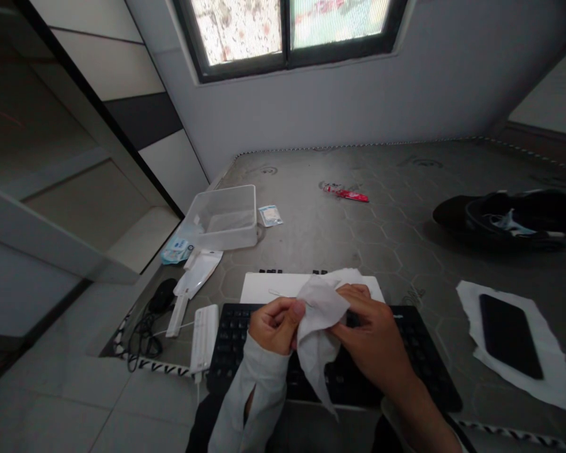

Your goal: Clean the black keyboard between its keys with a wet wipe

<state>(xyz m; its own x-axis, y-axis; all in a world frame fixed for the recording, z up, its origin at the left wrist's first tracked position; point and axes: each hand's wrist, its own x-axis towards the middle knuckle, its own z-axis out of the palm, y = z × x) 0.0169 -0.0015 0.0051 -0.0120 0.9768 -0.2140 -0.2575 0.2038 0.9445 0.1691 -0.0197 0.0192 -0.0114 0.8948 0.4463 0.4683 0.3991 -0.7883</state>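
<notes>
Left hand (274, 326) and right hand (372, 330) are pinching white cloth (317, 318) hanging between their clamped fingers (298, 308), above black keyboard (230, 336); step apparently adjusting the cloth, next move likely calling for steady grip

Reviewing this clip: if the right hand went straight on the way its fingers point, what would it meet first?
The soft white sheet that the right hand is holding; beyond it, perhaps the left hand, though depth is unclear.
</notes>
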